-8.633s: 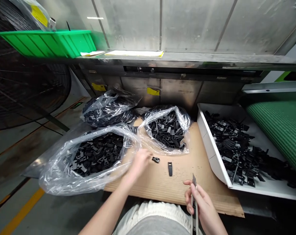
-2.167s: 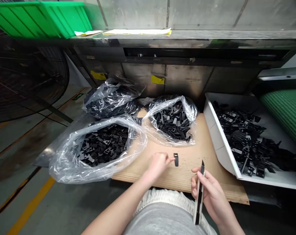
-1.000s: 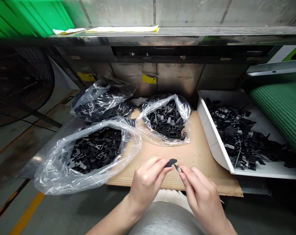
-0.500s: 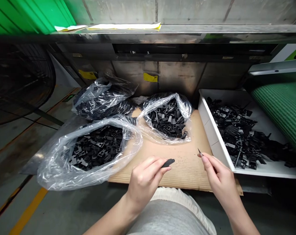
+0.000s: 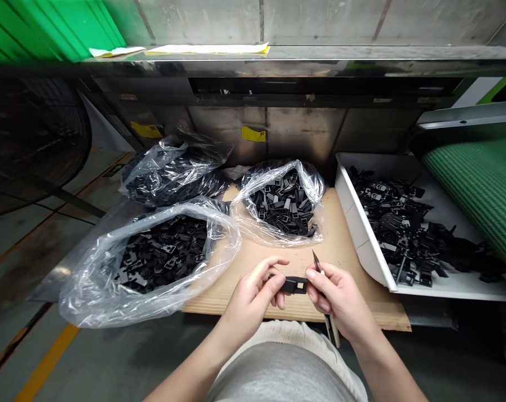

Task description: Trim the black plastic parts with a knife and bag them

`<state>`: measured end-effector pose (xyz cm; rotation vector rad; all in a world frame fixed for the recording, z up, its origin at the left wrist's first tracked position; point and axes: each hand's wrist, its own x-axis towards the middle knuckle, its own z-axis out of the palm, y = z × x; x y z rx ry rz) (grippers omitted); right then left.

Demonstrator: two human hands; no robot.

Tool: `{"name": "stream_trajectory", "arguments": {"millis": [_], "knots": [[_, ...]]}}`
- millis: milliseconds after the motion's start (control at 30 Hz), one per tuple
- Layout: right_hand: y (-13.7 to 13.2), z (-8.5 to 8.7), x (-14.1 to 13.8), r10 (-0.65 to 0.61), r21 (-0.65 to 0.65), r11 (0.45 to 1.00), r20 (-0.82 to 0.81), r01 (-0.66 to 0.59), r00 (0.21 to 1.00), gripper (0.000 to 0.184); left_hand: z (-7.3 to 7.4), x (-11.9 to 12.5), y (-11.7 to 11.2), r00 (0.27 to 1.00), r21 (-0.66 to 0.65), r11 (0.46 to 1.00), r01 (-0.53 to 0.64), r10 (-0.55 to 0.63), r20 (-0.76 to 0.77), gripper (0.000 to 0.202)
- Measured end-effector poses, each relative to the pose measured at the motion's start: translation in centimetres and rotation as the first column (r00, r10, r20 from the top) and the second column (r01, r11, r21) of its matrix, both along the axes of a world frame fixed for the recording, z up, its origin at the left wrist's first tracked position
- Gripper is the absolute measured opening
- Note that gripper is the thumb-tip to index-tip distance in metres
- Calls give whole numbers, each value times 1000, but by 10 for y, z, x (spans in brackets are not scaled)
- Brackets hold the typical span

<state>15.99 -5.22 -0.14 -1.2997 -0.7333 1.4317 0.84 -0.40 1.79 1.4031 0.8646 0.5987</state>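
Between my hands is a small black plastic part (image 5: 294, 285) with a square opening near its right end. My left hand (image 5: 257, 290) pinches the part's left end between thumb and fingers. My right hand (image 5: 334, 287) is closed around a slim craft knife (image 5: 317, 261), its dark pointed blade sticking up and away from me. The pale handle end shows below the palm. Right fingertips meet the right end of the part. Both hands are over the front of a cardboard sheet (image 5: 253, 259).
Open clear bags of black parts lie at left (image 5: 152, 318) and centre (image 5: 278, 241), with another bag (image 5: 173, 167) behind. At right stands a white tray (image 5: 364, 245) of black parts, beside a green belt (image 5: 479, 178). A metal ledge (image 5: 303, 67) crosses the back.
My hands have come together. The right hand moved left with the knife to the black part, which has turned so that its square opening shows.
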Motion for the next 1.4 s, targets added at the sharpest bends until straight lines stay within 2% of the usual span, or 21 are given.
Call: {"name": "stream_trajectory", "arguments": {"millis": [133,267,333,400,433,500,567,633,733,867,900,967,1067,1167,1400], "knots": [[-3,0,-4,11,60,998,-8,-10,1000,26,1,1,1,994,-159,987,-37,52,93,14],[-4,4,-6,12,61,998,14,-13,1000,25,2,1,1,992,-207,977,-49,72,107,12],[-5,6,-6,24,35,999,67,-27,997,25,1,1,1,990,-210,976,-61,86,113,12],[-8,5,-8,-13,57,998,218,1,976,24,-1,2,2,984,-223,971,-83,115,134,12],[-11,4,-10,-70,115,993,335,33,939,22,-3,3,3,979,-245,965,-95,135,151,14],[-15,1,-15,-230,314,948,567,50,791,13,-6,5,5,964,-328,939,-103,175,199,21],[-18,-4,-21,-344,471,881,687,-32,639,8,-9,7,5,946,-423,901,-97,215,241,22],[-19,-10,-28,-351,500,861,717,-94,602,10,-10,8,4,928,-460,881,-107,255,272,20],[-17,-17,-33,-375,518,852,703,-73,605,7,-8,9,2,912,-370,912,-175,292,288,18],[-18,-20,-31,-533,683,703,692,-200,486,22,-5,8,0,930,-304,930,-207,283,233,15],[-19,-20,-30,-540,691,687,693,-226,478,26,-5,8,0,933,-310,928,-207,283,223,15],[-20,-20,-28,-500,669,710,698,-220,512,27,-6,7,1,932,-316,925,-209,287,221,16],[-22,-19,-29,-387,594,792,670,-144,634,20,-9,6,2,925,-326,922,-206,293,243,20],[-24,-18,-31,-316,533,841,620,-90,718,17,-12,6,3,917,-317,927,-203,293,270,19],[-24,-14,-33,-311,420,906,599,40,738,7,-10,9,1,936,-219,948,-231,278,215,14]]}}
